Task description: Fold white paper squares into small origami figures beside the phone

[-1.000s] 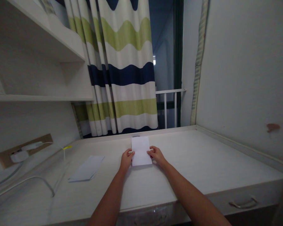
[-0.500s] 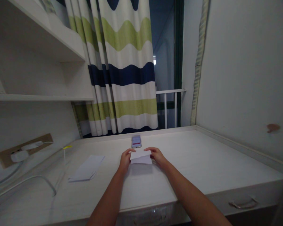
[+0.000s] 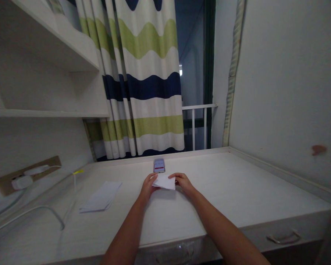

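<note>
Between my hands is a folded sheet of white paper (image 3: pixel 164 181), held just above the desk. My left hand (image 3: pixel 148 187) pinches its left edge, thumb on top and fingers underneath. On the opposite edge my right hand (image 3: pixel 183 182) grips the paper, with its fingers partly hidden behind the sheet. Just beyond the paper a phone (image 3: pixel 159 165) with a lit screen lies at the back of the desk. A small stack of white paper sheets (image 3: pixel 101 197) rests flat to the left of my hands.
The white desk (image 3: pixel 237 184) has a raised rim at the back and right. On the left are a wall socket with plugs (image 3: pixel 23 181), a white cable (image 3: pixel 51 208) and a shelf (image 3: pixel 49 114) above. A striped curtain (image 3: pixel 156 88) hangs behind. A drawer handle (image 3: pixel 284 238) is at front right.
The paper's near flap, which hung open toward me, now lies closer against the rest of the sheet. The sheet looks flatter and slightly tilted; my hands stay nearly in place.
</note>
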Available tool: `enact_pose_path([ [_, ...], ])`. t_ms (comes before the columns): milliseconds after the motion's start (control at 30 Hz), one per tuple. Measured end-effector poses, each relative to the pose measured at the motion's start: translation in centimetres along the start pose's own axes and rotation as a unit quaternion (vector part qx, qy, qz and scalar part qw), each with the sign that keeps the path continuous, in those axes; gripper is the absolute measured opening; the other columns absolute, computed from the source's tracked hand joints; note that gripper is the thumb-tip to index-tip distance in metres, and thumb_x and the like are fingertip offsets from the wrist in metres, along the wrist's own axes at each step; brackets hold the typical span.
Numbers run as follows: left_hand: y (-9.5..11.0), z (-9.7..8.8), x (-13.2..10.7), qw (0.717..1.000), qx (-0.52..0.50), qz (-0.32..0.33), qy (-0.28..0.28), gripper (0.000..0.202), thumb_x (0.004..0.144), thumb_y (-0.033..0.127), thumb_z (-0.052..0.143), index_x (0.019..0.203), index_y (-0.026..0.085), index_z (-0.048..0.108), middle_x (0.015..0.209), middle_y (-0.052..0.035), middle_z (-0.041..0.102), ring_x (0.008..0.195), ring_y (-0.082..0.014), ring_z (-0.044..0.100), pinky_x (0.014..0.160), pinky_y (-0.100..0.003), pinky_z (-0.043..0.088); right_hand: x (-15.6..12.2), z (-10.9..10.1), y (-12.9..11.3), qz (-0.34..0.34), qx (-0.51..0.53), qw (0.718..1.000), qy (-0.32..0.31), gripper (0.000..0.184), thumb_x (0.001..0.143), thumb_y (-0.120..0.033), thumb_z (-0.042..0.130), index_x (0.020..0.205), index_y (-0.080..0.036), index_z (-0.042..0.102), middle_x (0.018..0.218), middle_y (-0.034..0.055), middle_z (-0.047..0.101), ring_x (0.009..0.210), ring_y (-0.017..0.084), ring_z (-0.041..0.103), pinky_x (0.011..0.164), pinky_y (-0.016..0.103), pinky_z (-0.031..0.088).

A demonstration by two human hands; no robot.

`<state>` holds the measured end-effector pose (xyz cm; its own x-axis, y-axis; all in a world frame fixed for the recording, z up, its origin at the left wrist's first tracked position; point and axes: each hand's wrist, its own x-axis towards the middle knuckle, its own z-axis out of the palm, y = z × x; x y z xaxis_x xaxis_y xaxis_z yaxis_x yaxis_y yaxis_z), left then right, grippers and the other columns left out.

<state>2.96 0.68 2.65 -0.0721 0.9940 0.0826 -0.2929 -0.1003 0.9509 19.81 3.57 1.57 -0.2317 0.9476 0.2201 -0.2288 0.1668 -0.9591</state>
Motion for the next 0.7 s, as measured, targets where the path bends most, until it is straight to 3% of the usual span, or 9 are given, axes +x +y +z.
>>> enact_pose_path([
  [100, -0.1, 0.1, 0.1, 1.0, -0.019, -0.014, 0.01, 0.055, 0.055, 0.025, 0.07, 0.104, 0.022, 0.046, 0.081, -0.0032, 0.06, 0.063, -0.0143, 0.059, 0.057, -0.028, 0.047, -0.2, -0.1, -0.4, -0.002, 0.004, 1.0, 0.012, 0.021, 0.053, -0.019, 0.052, 0.067, -0.015, 0.068, 0.066, 0.0037, 0.062, 0.056, 0.01, 0.051, 0.049, 0.021, 0.037],
  [167, -0.2, 0.1, 0.1, 0.999, -0.03, -0.024, 0.014, 0.056, 0.055, 0.022, 0.071, 0.105, 0.022, 0.044, 0.083, -0.0043, 0.061, 0.064, -0.0142, 0.06, 0.06, -0.029, 0.048, -0.4, -0.1, -0.7, -0.003, 0.015, 1.0, 0.01, 0.022, 0.053, -0.021, 0.054, 0.069, -0.016, 0.069, 0.07, 0.0047, 0.063, 0.058, 0.011, 0.052, 0.05, 0.021, 0.039],
  [367, -0.7, -0.3, 0.3, 0.999, -0.001, -0.032, -0.023, 0.03, 0.057, 0.024, 0.069, 0.082, 0.012, 0.058, 0.082, -0.0101, 0.064, 0.066, -0.0153, 0.061, 0.059, -0.025, 0.047, -1.2, 0.1, -1.2, -0.01, 0.015, 0.999, -0.031, 0.023, 0.057, -0.024, 0.055, 0.074, -0.017, 0.069, 0.082, 0.006, 0.063, 0.07, 0.014, 0.054, 0.06, 0.024, 0.042],
  [500, -0.8, -0.4, 0.6, 1.0, -0.003, 0.0, 0.004, 0.027, 0.056, 0.025, 0.07, 0.078, 0.01, 0.062, 0.081, -0.0103, 0.066, 0.068, -0.0156, 0.061, 0.063, -0.026, 0.047, -1.1, 0.1, -1.0, -0.013, -0.017, 0.998, -0.058, 0.017, 0.059, -0.027, 0.053, 0.058, -0.015, 0.065, 0.073, 0.0045, 0.062, 0.071, 0.014, 0.054, 0.064, 0.025, 0.042],
  [600, -0.7, -0.4, 0.8, 1.0, -0.003, 0.011, 0.015, 0.028, 0.053, 0.027, 0.071, 0.074, 0.011, 0.062, 0.076, -0.0087, 0.066, 0.066, -0.0162, 0.06, 0.063, -0.028, 0.047, -1.0, 0.1, -0.9, -0.021, -0.014, 0.999, -0.046, 0.013, 0.058, -0.026, 0.055, 0.052, -0.015, 0.058, 0.069, 0.0019, 0.06, 0.068, 0.012, 0.053, 0.064, 0.024, 0.041],
  [700, -0.7, -0.3, 0.8, 1.0, 0.014, 0.024, 0.0, 0.03, 0.049, 0.029, 0.073, 0.071, 0.011, 0.063, 0.073, -0.0073, 0.065, 0.066, -0.0165, 0.06, 0.063, -0.028, 0.047, -1.0, 0.1, -1.0, -0.013, 0.018, 1.0, -0.009, 0.011, 0.058, -0.027, 0.059, 0.064, -0.018, 0.057, 0.071, -0.0001, 0.059, 0.065, 0.011, 0.054, 0.061, 0.024, 0.041],
])
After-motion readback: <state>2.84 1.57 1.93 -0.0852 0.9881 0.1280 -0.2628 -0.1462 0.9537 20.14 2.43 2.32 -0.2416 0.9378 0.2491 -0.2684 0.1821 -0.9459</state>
